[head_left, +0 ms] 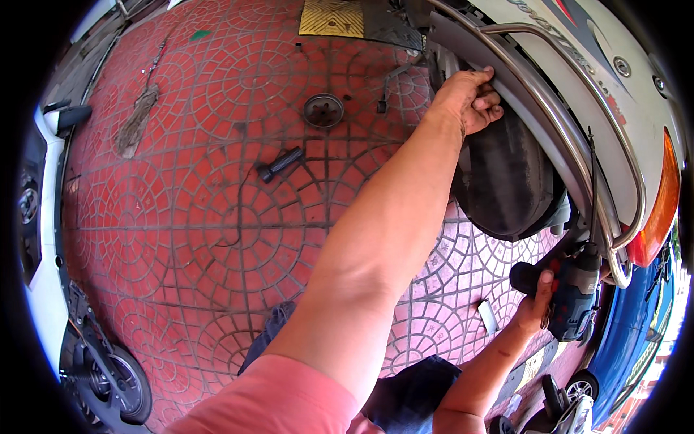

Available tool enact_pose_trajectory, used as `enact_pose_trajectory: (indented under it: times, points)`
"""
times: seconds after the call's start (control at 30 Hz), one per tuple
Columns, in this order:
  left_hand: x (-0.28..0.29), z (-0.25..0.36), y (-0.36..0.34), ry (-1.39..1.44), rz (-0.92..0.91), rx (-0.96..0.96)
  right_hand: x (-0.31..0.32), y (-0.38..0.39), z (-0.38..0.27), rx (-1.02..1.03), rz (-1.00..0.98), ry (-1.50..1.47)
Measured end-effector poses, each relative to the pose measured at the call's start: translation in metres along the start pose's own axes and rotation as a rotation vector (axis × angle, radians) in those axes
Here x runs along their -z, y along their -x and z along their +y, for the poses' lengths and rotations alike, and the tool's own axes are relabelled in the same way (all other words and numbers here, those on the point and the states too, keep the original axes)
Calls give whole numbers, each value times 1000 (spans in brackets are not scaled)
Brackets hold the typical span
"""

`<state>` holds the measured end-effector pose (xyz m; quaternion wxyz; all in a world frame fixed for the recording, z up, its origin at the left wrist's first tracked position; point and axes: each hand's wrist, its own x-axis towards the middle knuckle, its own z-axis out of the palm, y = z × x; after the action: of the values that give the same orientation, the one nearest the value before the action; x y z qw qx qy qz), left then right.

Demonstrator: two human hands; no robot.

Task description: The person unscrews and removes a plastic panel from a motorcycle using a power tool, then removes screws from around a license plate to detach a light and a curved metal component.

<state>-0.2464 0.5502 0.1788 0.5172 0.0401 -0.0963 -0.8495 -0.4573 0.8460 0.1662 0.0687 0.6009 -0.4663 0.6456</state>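
Observation:
On the right stands a white scooter (pixel 578 65) with an orange-red tail light and a chrome rail. My left hand (pixel 466 101) reaches up to its grey lower trim panel (pixel 531 98). Its fingers are curled, gripping at the panel's edge. Below, my right hand (pixel 536 304) is wrapped round the handle of a dark cordless power driver (pixel 575 300). A long thin bit (pixel 593 188) points up from the driver along the scooter's rear, beside the chrome rail (pixel 622 137). Where its tip meets the scooter is too small to tell. A black tire (pixel 510 173) shows beneath the panel.
Red patterned paving holds a black flashlight-like tool (pixel 280 165), a round metal drum-shaped part (pixel 323 111), a rag (pixel 137 123) and a pale flat piece (pixel 488 317). A yellow ramp block (pixel 331 18) lies at the far side. Another scooter (pixel 101 376) stands left, a blue car (pixel 636 311) right.

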Motion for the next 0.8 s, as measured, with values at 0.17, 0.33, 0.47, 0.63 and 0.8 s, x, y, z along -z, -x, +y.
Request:
enact_pose_trajectory:
  times: [0.17,0.33,0.47,0.63,0.8]
  points:
    - [-1,1,-3,-37,-21,45,0,2,4,-7,9,-4]
    - [-2,0,1,-51,-30,-3,-1,8,8,-19,3,2]
    - [4,1,-1,-42,-68,0,-3,8,11,-18,8,-13]
    - [9,13,-13,-225,-120,62,-9,5,16,-17,14,-42]
    - [-2,31,-4,-522,-211,135,-9,6,21,-19,20,-52]
